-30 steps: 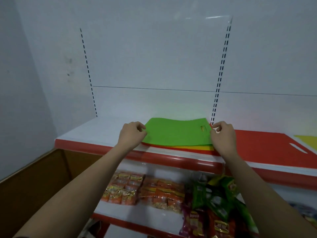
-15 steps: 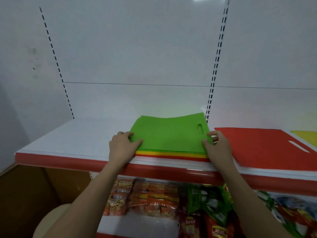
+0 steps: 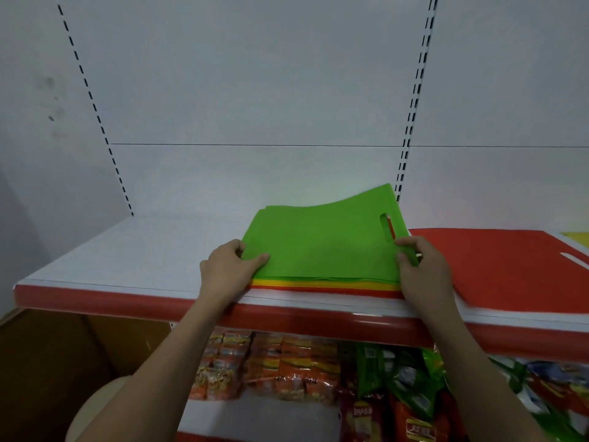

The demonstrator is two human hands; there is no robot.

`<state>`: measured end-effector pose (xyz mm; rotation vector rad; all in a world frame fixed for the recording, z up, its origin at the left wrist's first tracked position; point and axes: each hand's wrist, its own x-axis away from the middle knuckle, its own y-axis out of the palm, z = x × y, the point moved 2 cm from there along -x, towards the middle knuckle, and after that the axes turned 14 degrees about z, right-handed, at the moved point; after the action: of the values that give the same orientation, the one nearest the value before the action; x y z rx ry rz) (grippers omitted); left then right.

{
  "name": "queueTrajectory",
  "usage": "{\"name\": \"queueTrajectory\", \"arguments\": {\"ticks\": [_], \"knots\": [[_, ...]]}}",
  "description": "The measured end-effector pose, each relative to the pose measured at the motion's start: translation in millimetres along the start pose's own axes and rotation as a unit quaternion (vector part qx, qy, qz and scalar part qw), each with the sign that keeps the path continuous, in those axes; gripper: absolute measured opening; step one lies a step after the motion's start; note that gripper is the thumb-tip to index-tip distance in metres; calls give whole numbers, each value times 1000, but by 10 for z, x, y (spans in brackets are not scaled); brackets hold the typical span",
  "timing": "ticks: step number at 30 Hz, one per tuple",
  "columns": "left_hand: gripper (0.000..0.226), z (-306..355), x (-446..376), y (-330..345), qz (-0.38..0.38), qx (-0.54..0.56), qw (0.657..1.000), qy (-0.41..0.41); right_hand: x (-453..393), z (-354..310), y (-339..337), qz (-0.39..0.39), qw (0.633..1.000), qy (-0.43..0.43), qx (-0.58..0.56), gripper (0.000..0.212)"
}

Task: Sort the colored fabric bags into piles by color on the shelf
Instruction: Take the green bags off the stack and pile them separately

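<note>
We see a stack of bags [image 3: 322, 250] on the shelf [image 3: 127, 256], another bag [image 3: 497, 266] just right, snacks [image 3: 287, 365] below.

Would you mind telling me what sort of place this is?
Probably a small shop: a white metal display shelf with a red front lip, slotted uprights behind it, and packaged snack bags stocked on the shelf below.
</note>
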<state>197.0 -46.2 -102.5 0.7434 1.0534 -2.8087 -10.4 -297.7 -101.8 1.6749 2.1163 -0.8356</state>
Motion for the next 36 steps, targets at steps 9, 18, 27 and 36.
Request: {"name": "queueTrajectory", "arguments": {"ticks": [9,18,27,36], "knots": [[18,242,-88,-269,-35,-27,997,64,28,-414,-155,21,998,-26,48,26],[60,412,-67,-653,-198,337,919,-43,257,-922,-718,25,997,75,-4,39],[63,782,622,-478,-305,343,886,68,969,-1003,-1668,111,981,155,33,46],[61,1573,1513,-147,-402,351,842,72,1511,-897,-2999,157,965,194,79,52]]}}
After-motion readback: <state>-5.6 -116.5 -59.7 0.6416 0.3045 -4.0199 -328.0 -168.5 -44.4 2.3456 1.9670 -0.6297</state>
